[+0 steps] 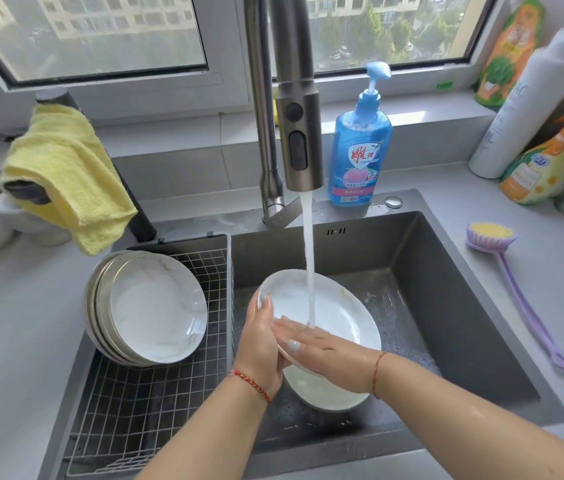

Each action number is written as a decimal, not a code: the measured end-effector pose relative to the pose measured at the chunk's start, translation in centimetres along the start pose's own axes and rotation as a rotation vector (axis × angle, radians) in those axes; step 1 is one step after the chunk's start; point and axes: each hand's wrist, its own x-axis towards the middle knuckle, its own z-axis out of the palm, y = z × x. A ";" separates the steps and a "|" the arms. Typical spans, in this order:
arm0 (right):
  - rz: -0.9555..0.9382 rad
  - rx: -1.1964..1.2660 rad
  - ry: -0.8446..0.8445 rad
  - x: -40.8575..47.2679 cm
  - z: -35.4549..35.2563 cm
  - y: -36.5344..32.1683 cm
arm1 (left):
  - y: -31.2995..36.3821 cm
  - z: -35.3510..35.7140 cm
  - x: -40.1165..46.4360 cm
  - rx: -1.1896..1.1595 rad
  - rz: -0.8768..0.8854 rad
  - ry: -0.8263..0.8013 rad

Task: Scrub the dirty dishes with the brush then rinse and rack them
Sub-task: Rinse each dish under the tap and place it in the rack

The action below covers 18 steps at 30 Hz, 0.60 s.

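Observation:
A white plate [339,303] is tilted over the sink under running water from the faucet [299,140]. My left hand [261,344] grips the plate's left rim, thumb on the inside. My right hand [311,341] lies flat across the plate's inner face, fingers straight, in the water stream. Below it in the sink sits another white dish [322,393], partly hidden by my hands. Several washed plates [156,310] lean in the wire rack [135,410] at the left. The purple brush [512,278] with yellow bristles lies on the counter to the right of the sink.
The dark sink [453,306] has foam on its floor. A blue soap pump bottle [360,143] stands behind it. A yellow cloth [66,174] hangs at the left. Bottles and refill pouches [533,133] crowd the right counter and window sill.

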 end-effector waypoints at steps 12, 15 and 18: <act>0.356 -0.614 0.076 1.0 -2.8 4.7 | -0.8 -0.8 -0.3 0.045 0.142 -0.016; 0.386 -0.602 -0.021 -1.0 -2.1 3.6 | -0.5 -1.4 0.1 0.083 0.179 0.032; 0.313 -0.462 -0.112 -2.6 -0.7 1.4 | -0.4 -1.6 0.4 0.123 0.199 0.060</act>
